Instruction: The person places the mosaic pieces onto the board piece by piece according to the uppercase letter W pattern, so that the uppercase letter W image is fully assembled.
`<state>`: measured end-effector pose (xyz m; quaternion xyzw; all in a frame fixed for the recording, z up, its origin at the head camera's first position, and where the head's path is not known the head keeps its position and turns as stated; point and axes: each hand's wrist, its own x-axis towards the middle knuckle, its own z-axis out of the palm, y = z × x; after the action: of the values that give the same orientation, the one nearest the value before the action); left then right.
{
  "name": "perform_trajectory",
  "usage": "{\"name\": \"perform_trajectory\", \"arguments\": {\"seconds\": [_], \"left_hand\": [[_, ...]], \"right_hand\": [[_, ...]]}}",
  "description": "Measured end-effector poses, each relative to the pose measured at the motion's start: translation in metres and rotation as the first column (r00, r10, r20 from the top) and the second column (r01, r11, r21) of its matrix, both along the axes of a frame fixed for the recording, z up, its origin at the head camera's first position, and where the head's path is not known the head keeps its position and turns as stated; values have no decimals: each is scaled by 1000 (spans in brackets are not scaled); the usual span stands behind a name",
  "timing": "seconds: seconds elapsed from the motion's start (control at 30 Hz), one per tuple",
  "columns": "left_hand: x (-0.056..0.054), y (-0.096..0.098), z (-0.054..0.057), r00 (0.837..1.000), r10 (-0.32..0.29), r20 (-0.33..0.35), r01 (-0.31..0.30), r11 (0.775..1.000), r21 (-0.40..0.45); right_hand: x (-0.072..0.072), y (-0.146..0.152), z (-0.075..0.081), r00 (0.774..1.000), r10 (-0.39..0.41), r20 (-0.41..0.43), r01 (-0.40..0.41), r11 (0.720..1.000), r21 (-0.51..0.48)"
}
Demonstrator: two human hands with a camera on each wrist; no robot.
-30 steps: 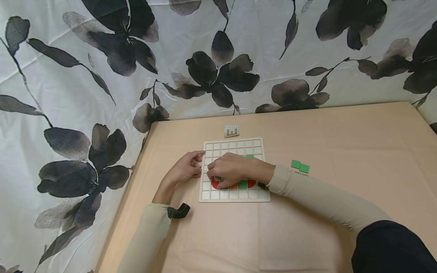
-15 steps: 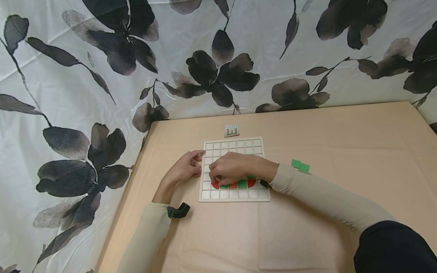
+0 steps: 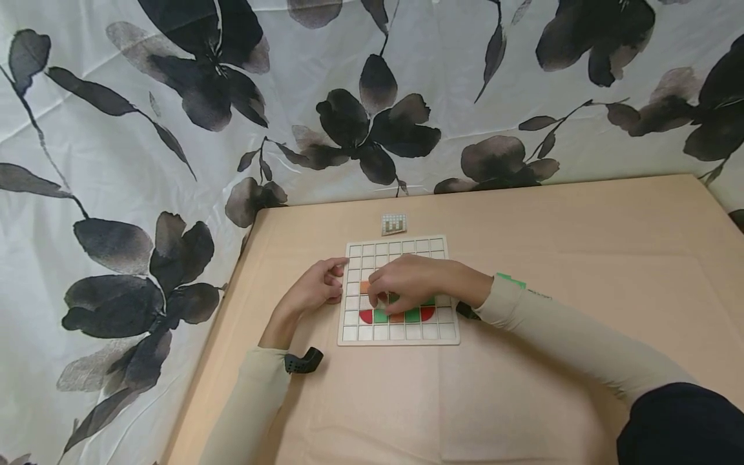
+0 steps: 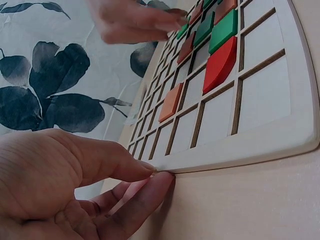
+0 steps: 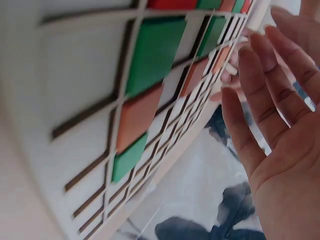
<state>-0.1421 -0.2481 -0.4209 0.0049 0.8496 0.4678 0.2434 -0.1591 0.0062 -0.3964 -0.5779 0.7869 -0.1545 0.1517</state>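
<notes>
A pale grid board (image 3: 400, 342) lies on the table with red, green and orange tiles in some of its squares. On its left side, my left hand (image 3: 314, 284) holds the edge between thumb and fingers; the left wrist view shows this grip. Over the middle of the board hovers my right hand (image 3: 407, 282), fingers loosely bent and, in the right wrist view, nothing seen between them. An orange tile (image 3: 364, 287) sits just left of it. Below the hand runs a row with a red rounded tile (image 3: 365, 316) at its left end. The hand hides some squares.
Two loose green tiles (image 3: 511, 280) lie right of the board, partly covered by the right sleeve (image 3: 558, 323). A small card with a grid pattern (image 3: 394, 223) stands behind the board. Floral fabric (image 3: 325, 39) hangs behind the table.
My right hand has drawn back to the right, uncovering the orange tile and more of the tile row. Its sleeve now covers more of the loose green tiles. My left hand stays put.
</notes>
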Motion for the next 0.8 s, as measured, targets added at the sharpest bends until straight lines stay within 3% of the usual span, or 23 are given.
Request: {"name": "perform_trajectory", "arguments": {"seconds": [0.4,0.8], "left_hand": [[2,2,2,1000,-13,-13,13,1000,-3],[1,1,2,1000,-6,3,6,1000,14]], "right_hand": [[-7,50,7,984,-108,145,108,994,10],[-9,98,9,960,-243,138,240,970,41]]}}
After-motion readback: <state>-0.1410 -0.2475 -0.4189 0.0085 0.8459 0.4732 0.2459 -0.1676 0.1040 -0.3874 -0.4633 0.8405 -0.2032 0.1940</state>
